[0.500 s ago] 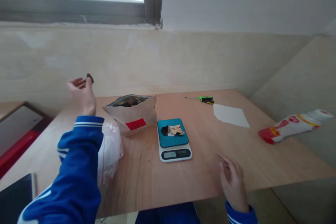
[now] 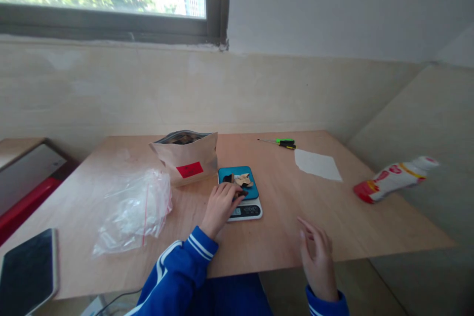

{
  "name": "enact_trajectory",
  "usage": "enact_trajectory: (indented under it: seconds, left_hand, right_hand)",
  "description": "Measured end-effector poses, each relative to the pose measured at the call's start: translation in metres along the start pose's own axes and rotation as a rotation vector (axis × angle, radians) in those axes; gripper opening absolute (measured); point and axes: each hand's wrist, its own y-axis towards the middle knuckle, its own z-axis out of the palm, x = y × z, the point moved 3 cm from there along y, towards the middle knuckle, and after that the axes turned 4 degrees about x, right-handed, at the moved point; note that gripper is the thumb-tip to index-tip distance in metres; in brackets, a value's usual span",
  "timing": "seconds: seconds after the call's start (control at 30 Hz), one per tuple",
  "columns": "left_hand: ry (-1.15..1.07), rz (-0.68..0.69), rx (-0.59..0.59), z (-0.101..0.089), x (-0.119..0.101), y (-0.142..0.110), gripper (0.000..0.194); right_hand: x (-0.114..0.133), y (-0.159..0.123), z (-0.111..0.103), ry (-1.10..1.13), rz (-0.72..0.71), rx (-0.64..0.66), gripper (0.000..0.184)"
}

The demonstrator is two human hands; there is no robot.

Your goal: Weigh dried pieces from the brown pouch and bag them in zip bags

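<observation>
My left hand point(image 2: 219, 206) is over the near left part of a small kitchen scale point(image 2: 255, 191) with a teal top and white base. Its fingers are closed around a dark brown dried piece point(image 2: 241, 194), low over the platform; whether the piece touches it I cannot tell. Pale, crumpled dried flakes point(image 2: 243, 179) and a dark piece lie on the platform behind the fingers. My hand hides part of the display. Left of the scale stands an open kraft pouch point(image 2: 183, 155) with a red label and dark contents. My right hand point(image 2: 319, 260) hovers by the table's front edge, fingers apart and holding nothing.
Clear plastic bags point(image 2: 135, 212) lie on the left of the table, and a tablet point(image 2: 29, 271) at its left front corner. Two screwdrivers point(image 2: 285, 143) and a white paper sheet point(image 2: 317, 164) are at the back right. A red-and-white bottle point(image 2: 394, 180) lies at the right.
My left hand has come from the far left, above the plastic bags, down to the scale with the dark piece. My right hand stays by the table edge. The view has shifted slightly.
</observation>
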Motion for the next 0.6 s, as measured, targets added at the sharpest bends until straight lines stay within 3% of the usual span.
enact_trajectory:
  seconds: [0.13,0.27,0.37,0.47,0.6]
  left_hand:
    - [0.113,-0.027,0.029,0.007,0.006,0.005,0.017]
    - [0.094,-0.072,-0.067,-0.014,-0.002,-0.005,0.028]
    - [0.003,-0.118,-0.151,-0.037,-0.003,-0.026,0.021]
    - [-0.107,-0.231,-0.222,-0.057,0.006,-0.057,0.020]
    - [-0.315,-0.521,-0.228,-0.069,0.023,-0.103,0.027]
  right_hand:
    - [0.000,-0.001,-0.008,0.005,0.021,-0.040,0.029]
    - [0.037,0.029,-0.012,0.100,-0.060,-0.031,0.024]
    - [0.096,0.080,-0.019,0.280,-0.228,0.031,0.022]
    - [0.171,0.146,-0.021,0.455,-0.486,0.166,0.022]
    - [0.257,0.214,0.015,0.458,-0.834,0.467,0.024]
